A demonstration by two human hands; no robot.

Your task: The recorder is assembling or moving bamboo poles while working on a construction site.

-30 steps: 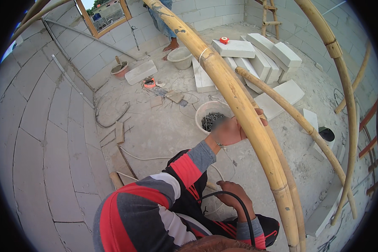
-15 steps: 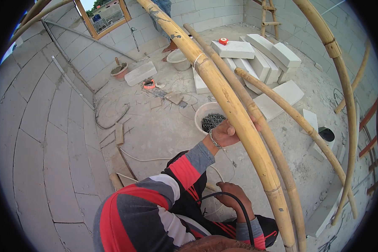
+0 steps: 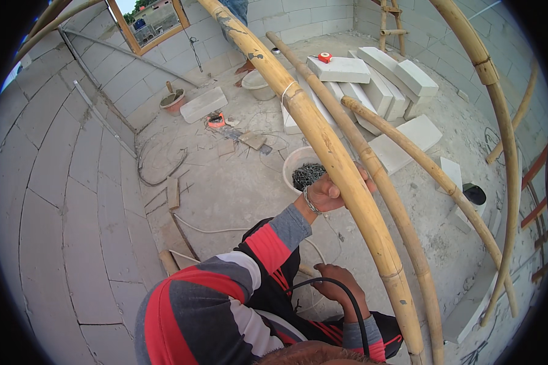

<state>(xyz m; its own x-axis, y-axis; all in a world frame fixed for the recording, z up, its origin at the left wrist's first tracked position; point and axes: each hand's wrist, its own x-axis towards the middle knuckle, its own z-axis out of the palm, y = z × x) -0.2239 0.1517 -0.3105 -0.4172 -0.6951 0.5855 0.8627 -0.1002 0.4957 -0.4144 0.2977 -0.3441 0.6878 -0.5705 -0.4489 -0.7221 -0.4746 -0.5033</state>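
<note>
My left hand (image 3: 327, 193) is closed around a thick yellow bamboo pole (image 3: 332, 152), the palm on its left side and fingertips showing past its right side. A second, thinner bamboo pole (image 3: 391, 194) runs close alongside those fingertips. Lower down, my right hand (image 3: 338, 281) is closed, with its fingers curled in near my dark trousers. A pale stick-like end (image 3: 307, 269) shows by its fingers, but what it grips is mostly hidden. A black cable (image 3: 354, 307) arches in front of the right hand. Beyond my left hand stands a whitish bucket (image 3: 293, 163) holding many nails (image 3: 307, 175).
White blocks (image 3: 377, 91) lie piled at the far right, a red tape measure (image 3: 324, 57) on top. More bamboo poles (image 3: 496, 109) slant across the right. A block wall (image 3: 73, 225) rises at left. Farther back are a mortar bucket (image 3: 173, 103) and another person's foot (image 3: 246, 66).
Both hands keep their places and closed fingers. The thick bamboo pole's lower end has shifted very slightly to the left.
</note>
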